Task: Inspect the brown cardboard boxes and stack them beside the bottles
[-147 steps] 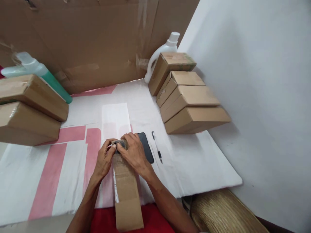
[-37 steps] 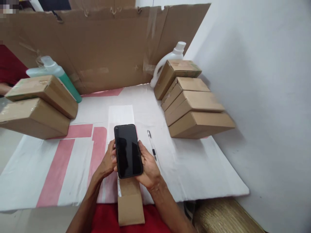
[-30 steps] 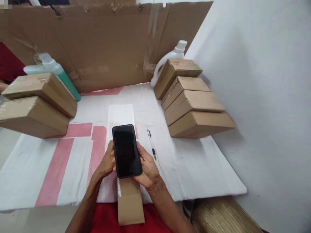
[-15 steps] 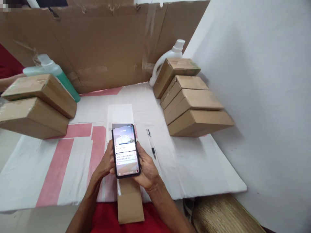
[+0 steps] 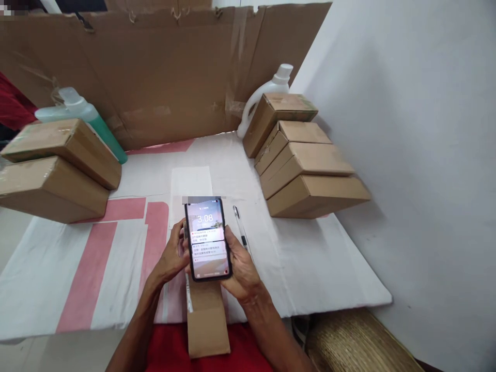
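Brown cardboard sheeting (image 5: 163, 72) stands upright beyond my hands, behind a worktop (image 5: 329, 274) covered in white cloth with pink bands. My right hand (image 5: 242, 271) is closed around the right edge of a black-framed rectangular smartphone (image 5: 207, 243), its lit screen reading 3:08. My left hand (image 5: 172, 258) curls at the phone's left edge; I cannot tell whether it grips the phone or the long brown cardboard box (image 5: 207, 330) beneath, which extends toward me. Just beyond my right hand lies a slim clear pen with a black grip (image 5: 239, 222); farther right sit four brown cardboard cartons (image 5: 329, 160).
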A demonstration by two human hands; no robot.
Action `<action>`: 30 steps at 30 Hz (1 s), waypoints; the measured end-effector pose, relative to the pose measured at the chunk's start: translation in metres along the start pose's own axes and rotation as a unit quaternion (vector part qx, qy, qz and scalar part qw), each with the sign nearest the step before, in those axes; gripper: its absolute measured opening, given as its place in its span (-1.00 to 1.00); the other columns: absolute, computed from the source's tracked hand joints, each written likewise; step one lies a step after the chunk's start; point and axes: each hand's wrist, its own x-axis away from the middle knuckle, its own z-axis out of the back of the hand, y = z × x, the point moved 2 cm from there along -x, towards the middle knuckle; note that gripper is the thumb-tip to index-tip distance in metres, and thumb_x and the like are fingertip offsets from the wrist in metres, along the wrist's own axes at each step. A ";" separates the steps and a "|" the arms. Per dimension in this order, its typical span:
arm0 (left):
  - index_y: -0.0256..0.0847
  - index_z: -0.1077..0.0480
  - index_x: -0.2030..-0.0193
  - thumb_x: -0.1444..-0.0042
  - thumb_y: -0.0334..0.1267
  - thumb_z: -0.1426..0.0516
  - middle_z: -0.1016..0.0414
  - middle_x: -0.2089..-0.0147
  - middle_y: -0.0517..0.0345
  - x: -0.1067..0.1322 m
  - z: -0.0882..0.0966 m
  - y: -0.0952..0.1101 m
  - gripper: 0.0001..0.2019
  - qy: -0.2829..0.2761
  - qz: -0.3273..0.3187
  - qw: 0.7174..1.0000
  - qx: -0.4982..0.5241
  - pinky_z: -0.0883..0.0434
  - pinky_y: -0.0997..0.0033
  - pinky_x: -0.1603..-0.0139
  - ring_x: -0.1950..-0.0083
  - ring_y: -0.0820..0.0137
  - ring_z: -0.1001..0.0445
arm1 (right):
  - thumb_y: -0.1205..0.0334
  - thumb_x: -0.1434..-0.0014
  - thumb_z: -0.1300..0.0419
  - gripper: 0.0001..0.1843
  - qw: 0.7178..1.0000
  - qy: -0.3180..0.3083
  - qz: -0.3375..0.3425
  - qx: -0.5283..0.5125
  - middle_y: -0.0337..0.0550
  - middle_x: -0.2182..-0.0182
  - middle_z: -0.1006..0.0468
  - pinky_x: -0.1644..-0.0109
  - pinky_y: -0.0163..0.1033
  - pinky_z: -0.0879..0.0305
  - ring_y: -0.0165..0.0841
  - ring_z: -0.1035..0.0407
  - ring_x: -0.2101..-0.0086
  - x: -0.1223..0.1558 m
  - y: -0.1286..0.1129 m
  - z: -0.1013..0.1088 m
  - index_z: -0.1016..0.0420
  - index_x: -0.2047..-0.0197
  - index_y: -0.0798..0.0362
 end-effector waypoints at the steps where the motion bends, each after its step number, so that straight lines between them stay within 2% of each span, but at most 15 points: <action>1: -0.07 -0.13 -0.44 -0.05 0.04 -0.33 -0.34 -0.32 -0.10 0.000 0.000 0.002 -0.15 -0.003 -0.003 1.000 -0.017 -0.30 -0.06 -0.40 -0.36 0.04 -0.34 | -0.25 -0.44 0.02 -0.38 1.000 0.013 0.015 0.012 0.06 0.06 -0.71 -0.11 0.12 -0.52 -0.09 -0.60 0.01 0.002 -0.005 0.002 -0.57 -0.13 0.09; 5: -0.16 -0.01 -0.48 -0.08 0.04 -0.33 -0.25 -0.42 -0.19 0.001 0.002 0.009 -0.07 -0.027 0.012 0.998 -0.049 -0.24 -0.08 -0.44 -0.41 0.00 -0.29 | -0.36 -0.40 0.04 -0.26 0.988 0.098 0.080 0.090 0.07 0.11 -0.71 -0.11 0.05 -0.50 -0.12 -0.61 0.08 0.008 -0.029 0.023 -0.63 -0.05 0.11; 7: -0.16 -0.01 -0.49 -0.09 0.05 -0.33 -0.23 -0.44 -0.19 0.002 0.002 0.010 -0.08 -0.028 0.016 0.998 -0.052 -0.24 -0.09 -0.45 -0.42 -0.02 -0.29 | -0.38 -0.36 -0.02 -0.28 0.962 0.169 0.126 0.172 0.03 0.14 -0.71 -0.13 0.01 -0.46 -0.14 -0.58 0.08 0.009 -0.037 0.043 -0.64 0.00 0.10; 9: -0.15 -0.02 -0.49 -0.10 0.06 -0.33 -0.22 -0.45 -0.19 0.002 0.002 0.010 -0.08 -0.024 0.018 0.998 -0.058 -0.22 -0.11 -0.45 -0.42 -0.04 -0.29 | -0.36 -0.34 -0.10 -0.36 0.906 0.240 0.183 0.299 -0.06 0.20 -0.68 -0.11 -0.05 -0.41 -0.16 -0.53 0.10 0.006 -0.040 0.065 -0.64 0.12 0.07; 12: -0.15 -0.02 -0.49 -0.09 0.08 -0.33 -0.20 -0.46 -0.20 0.002 0.001 0.010 -0.07 -0.020 0.018 0.998 -0.055 -0.23 -0.14 -0.45 -0.41 -0.07 -0.29 | -0.33 -0.35 -0.08 -0.41 0.799 0.298 0.216 0.476 -0.20 0.42 -0.53 0.12 -0.15 -0.34 -0.26 -0.38 0.32 -0.003 -0.029 0.095 -0.50 0.38 0.03; 14: -0.14 -0.01 -0.49 -0.09 0.07 -0.33 -0.18 -0.47 -0.20 0.002 0.001 0.010 -0.07 -0.017 0.016 0.998 -0.057 -0.23 -0.14 -0.45 -0.42 -0.07 -0.29 | -0.32 -0.39 0.02 -0.38 0.749 0.318 0.207 0.543 -0.27 0.53 -0.38 0.26 -0.18 -0.22 -0.31 -0.25 0.44 -0.010 -0.018 0.108 -0.38 0.45 0.00; 16: -0.14 -0.01 -0.50 -0.09 0.07 -0.33 -0.18 -0.47 -0.19 0.002 0.002 0.011 -0.06 -0.019 0.014 0.998 -0.059 -0.24 -0.13 -0.45 -0.42 -0.06 -0.29 | -0.27 -0.40 0.05 -0.42 0.715 0.336 0.206 0.577 -0.27 0.53 -0.37 0.28 -0.19 -0.18 -0.30 -0.24 0.45 -0.014 -0.009 0.116 -0.38 0.41 0.00; 18: -0.14 0.00 -0.51 -0.10 0.07 -0.33 -0.20 -0.47 -0.19 0.002 0.002 0.011 -0.06 -0.022 0.014 0.998 -0.059 -0.25 -0.13 -0.45 -0.42 -0.05 -0.29 | -0.22 -0.39 0.02 -0.49 0.697 0.350 0.212 0.589 -0.19 0.44 -0.47 0.21 -0.15 -0.24 -0.24 -0.33 0.38 -0.016 -0.004 0.119 -0.46 0.27 0.02; 21: -0.15 0.00 -0.52 -0.10 0.09 -0.33 -0.18 -0.48 -0.21 0.002 0.001 0.011 -0.05 -0.018 0.008 0.998 -0.062 -0.25 -0.12 -0.46 -0.44 -0.07 -0.28 | -0.13 -0.37 -0.01 -0.53 0.678 0.360 0.228 0.600 0.02 0.21 -0.59 0.00 -0.03 -0.32 -0.11 -0.43 0.17 -0.016 -0.001 0.119 -0.51 0.02 0.07; 24: -0.13 0.02 -0.55 -0.11 0.14 -0.31 -0.04 -0.56 -0.19 0.003 -0.001 0.007 -0.02 0.005 -0.005 0.998 -0.064 -0.21 -0.14 -0.48 -0.50 -0.11 -0.19 | -0.02 -0.37 0.01 -0.49 0.624 0.366 0.241 0.647 0.18 0.04 -0.56 -0.20 0.15 -0.29 -0.01 -0.38 -0.01 -0.015 0.001 0.117 -0.50 -0.15 0.13; 26: -0.08 0.06 -0.57 -0.21 0.20 -0.22 0.06 -0.60 -0.15 0.005 -0.001 0.002 -0.08 0.033 -0.024 0.997 -0.061 -0.16 -0.16 -0.51 -0.57 -0.10 -0.07 | 0.04 -0.36 -0.01 -0.48 0.590 0.366 0.234 0.680 0.25 0.03 -0.52 -0.23 0.24 -0.28 0.05 -0.35 -0.04 -0.012 0.001 0.113 -0.53 -0.17 0.18; 27: -0.06 0.07 -0.58 -0.27 0.21 -0.14 0.10 -0.62 -0.12 0.007 0.000 -0.001 -0.13 0.052 -0.036 0.996 -0.058 -0.13 -0.15 -0.52 -0.59 -0.06 -0.01 | 0.06 -0.35 -0.02 -0.48 0.584 0.362 0.232 0.689 0.27 0.03 -0.50 -0.23 0.25 -0.29 0.06 -0.34 -0.05 -0.010 0.001 0.110 -0.55 -0.16 0.21; 28: -0.03 0.08 -0.59 -0.33 0.21 -0.07 0.13 -0.63 -0.09 0.010 0.001 -0.004 -0.19 0.073 -0.047 0.995 -0.054 -0.10 -0.14 -0.54 -0.61 -0.02 0.03 | 0.07 -0.35 -0.04 -0.49 0.588 0.350 0.236 0.690 0.28 0.02 -0.49 -0.25 0.25 -0.29 0.06 -0.34 -0.06 -0.005 0.001 0.107 -0.56 -0.17 0.21; 30: 0.02 0.06 -0.58 -0.40 0.19 0.03 0.16 -0.65 -0.02 0.021 0.004 -0.013 -0.29 0.117 -0.062 0.990 -0.050 -0.07 -0.08 -0.56 -0.62 0.06 0.07 | 0.09 -0.37 -0.04 -0.50 0.628 0.298 0.253 0.673 0.25 -0.08 -0.48 -0.32 0.22 -0.26 0.02 -0.34 -0.14 0.008 0.003 0.099 -0.54 -0.22 0.16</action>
